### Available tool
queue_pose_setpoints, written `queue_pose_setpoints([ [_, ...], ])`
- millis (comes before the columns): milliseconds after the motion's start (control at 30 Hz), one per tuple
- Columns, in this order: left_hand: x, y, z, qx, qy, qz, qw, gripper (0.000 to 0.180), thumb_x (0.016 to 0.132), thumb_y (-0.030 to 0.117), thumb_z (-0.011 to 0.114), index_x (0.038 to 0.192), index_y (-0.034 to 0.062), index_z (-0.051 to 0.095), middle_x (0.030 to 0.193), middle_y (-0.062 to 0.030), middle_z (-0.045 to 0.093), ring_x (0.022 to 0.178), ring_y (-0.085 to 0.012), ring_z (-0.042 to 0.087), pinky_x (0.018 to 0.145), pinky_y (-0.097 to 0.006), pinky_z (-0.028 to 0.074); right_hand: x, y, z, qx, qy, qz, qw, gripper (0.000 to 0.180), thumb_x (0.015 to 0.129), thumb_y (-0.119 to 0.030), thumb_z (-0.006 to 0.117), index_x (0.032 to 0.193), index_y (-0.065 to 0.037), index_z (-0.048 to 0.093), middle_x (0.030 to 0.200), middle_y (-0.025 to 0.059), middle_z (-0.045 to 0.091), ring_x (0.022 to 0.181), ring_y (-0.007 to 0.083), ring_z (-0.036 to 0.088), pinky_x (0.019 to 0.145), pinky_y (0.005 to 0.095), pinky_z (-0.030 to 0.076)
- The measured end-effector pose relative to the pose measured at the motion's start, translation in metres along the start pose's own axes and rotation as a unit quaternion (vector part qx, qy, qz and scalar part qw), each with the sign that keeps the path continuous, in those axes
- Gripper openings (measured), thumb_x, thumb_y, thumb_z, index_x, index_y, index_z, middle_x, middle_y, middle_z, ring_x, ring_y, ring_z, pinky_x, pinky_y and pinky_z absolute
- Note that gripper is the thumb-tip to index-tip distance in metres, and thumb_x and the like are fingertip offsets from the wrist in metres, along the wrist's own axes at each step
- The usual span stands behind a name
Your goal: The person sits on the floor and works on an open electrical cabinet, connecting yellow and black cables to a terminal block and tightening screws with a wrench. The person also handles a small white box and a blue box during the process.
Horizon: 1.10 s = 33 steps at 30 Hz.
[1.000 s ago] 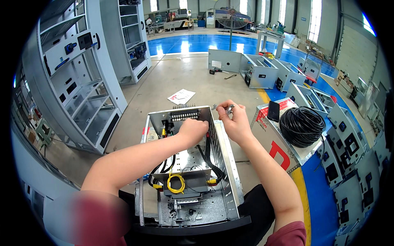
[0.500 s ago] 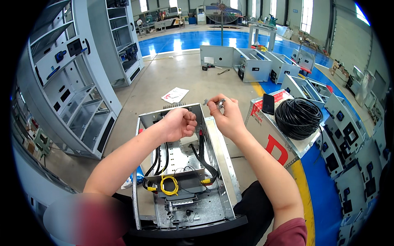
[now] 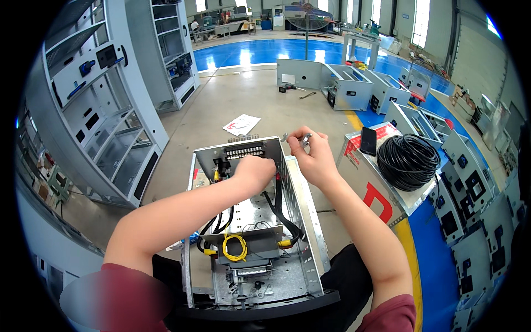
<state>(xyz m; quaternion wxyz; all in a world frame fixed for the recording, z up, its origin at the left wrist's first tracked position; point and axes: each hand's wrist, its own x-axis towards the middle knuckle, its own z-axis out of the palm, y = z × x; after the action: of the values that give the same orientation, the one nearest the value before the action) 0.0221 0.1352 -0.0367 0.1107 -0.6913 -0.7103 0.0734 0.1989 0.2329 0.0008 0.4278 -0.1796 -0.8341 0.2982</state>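
A metal drawer unit (image 3: 312, 265) with an open top lies in front of me. My left hand (image 3: 255, 174) is inside its far end, below a black terminal strip (image 3: 245, 151), with its fingers curled closed; whatever they hold is hidden. Just outside the far right corner, my right hand (image 3: 316, 157) is raised and closed on small shiny metal parts (image 3: 306, 139), too small to name exactly. Thick black cables (image 3: 290, 226) run along the inside to a dark grey block (image 3: 255, 247), where a coil of yellow wire (image 3: 235, 248) rests.
On the right, a box (image 3: 365, 180) carries a coil of black cable (image 3: 408, 161) and a phone (image 3: 368, 140). Tall grey cabinets (image 3: 145, 119) stand on the left. A printed sheet (image 3: 241, 124) lies on the floor beyond the drawer unit, and a power drill (image 3: 287, 88) farther off.
My left hand has moved down and slightly right, deeper into the drawer unit's far end, uncovering the terminal strip. My right hand keeps its grip on the small metal parts beside the corner.
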Motion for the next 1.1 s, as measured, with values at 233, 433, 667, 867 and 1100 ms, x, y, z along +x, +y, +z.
queue_pose_setpoints([
  [233,0.005,0.015,0.000,0.055,0.016,0.034,0.998,0.008,0.082,0.014,0.072,0.077,0.0111,0.078,0.079,-0.0077,0.078,0.075,-0.0250,0.079,0.061,-0.039,0.059,-0.002,-0.002,-0.003,-0.009,0.007,0.004,1.000,0.016,0.103,-0.024,0.067,0.105,-0.008,0.070,0.100,0.0077,0.073,0.105,0.0296,0.056,0.106,0.0416,0.037],
  [433,0.012,0.021,-0.010,0.050,0.003,0.002,0.999,0.006,0.081,0.013,0.075,0.079,0.0134,0.081,0.081,-0.0068,0.079,0.078,-0.0253,0.079,0.065,-0.039,0.060,0.000,0.005,-0.001,-0.008,0.017,-0.006,1.000,0.016,0.102,-0.024,0.067,0.105,-0.009,0.071,0.101,0.0076,0.074,0.105,0.0298,0.056,0.103,0.0421,0.039],
  [667,0.020,0.020,-0.005,-0.007,-0.016,-0.058,0.998,0.009,0.084,0.013,0.073,0.085,0.0108,0.082,0.087,-0.0098,0.080,0.083,-0.0286,0.080,0.073,-0.042,0.061,0.000,0.004,0.000,-0.024,0.030,-0.031,0.999,0.020,0.104,-0.025,0.066,0.101,-0.006,0.071,0.082,0.0051,0.072,0.084,0.0223,0.063,0.097,0.0373,0.042],
  [867,0.020,0.014,-0.008,-0.058,-0.012,-0.058,0.997,0.007,0.081,0.011,0.075,0.084,0.0089,0.081,0.088,-0.0107,0.080,0.083,-0.0303,0.079,0.071,-0.042,0.061,0.000,0.004,-0.003,-0.002,0.018,0.002,1.000,0.018,0.104,-0.025,0.066,0.102,-0.008,0.071,0.087,0.0055,0.074,0.098,0.0287,0.060,0.102,0.0397,0.040],
  [1100,0.018,0.024,-0.004,0.014,0.013,-0.061,0.998,0.005,0.080,0.010,0.077,0.082,0.0127,0.081,0.085,-0.0057,0.079,0.080,-0.0249,0.079,0.066,-0.039,0.059,0.001,0.002,0.000,0.007,0.023,-0.010,1.000,0.017,0.103,-0.024,0.067,0.101,-0.008,0.071,0.081,0.0044,0.073,0.093,0.0263,0.062,0.102,0.0386,0.040],
])
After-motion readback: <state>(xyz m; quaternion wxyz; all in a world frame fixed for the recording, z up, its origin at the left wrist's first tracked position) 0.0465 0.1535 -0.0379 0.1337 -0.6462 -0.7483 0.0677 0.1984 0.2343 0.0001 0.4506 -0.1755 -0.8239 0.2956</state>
